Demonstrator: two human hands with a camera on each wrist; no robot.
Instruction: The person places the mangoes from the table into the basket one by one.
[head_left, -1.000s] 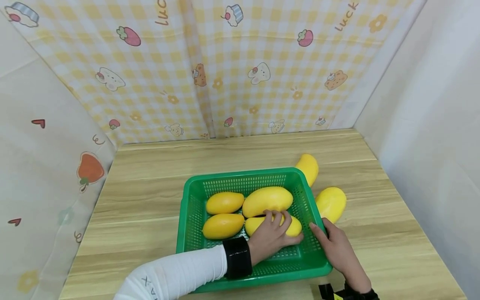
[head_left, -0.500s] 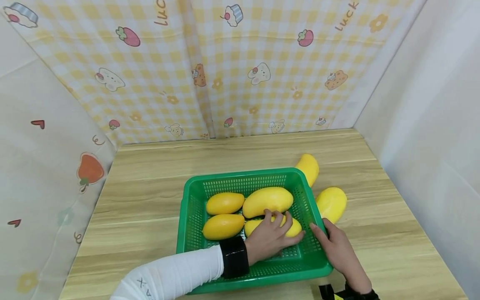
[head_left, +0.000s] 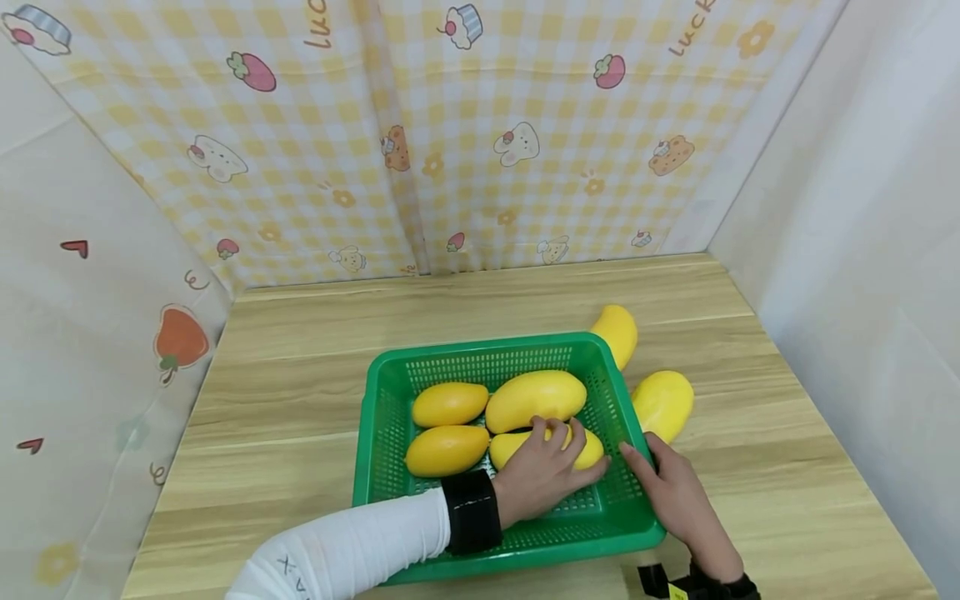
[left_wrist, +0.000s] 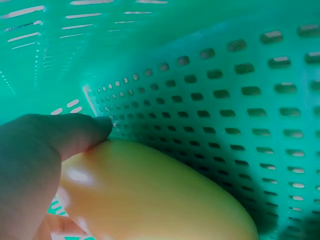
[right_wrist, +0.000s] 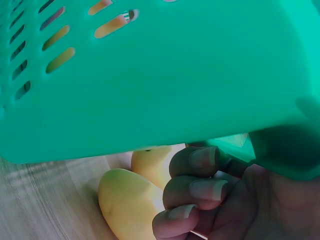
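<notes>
One mango (head_left: 551, 448) lengthwise left-right in basket (head_left: 382, 433), left hand (head_left: 542, 475) fingers curled round it.

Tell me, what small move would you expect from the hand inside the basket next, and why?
Probably the left hand lets go and draws out of the green basket. The mango it grips already lies low in the basket by the right wall, beside three others, while the right hand holds the rim.

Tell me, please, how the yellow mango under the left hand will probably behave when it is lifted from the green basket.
The mango looks smooth and glossy, so it may slip in the left hand. Its rounded, elongated shape suggests it could roll if released. It seems to keep its shape under the fingers, so it is probably firm.
</notes>
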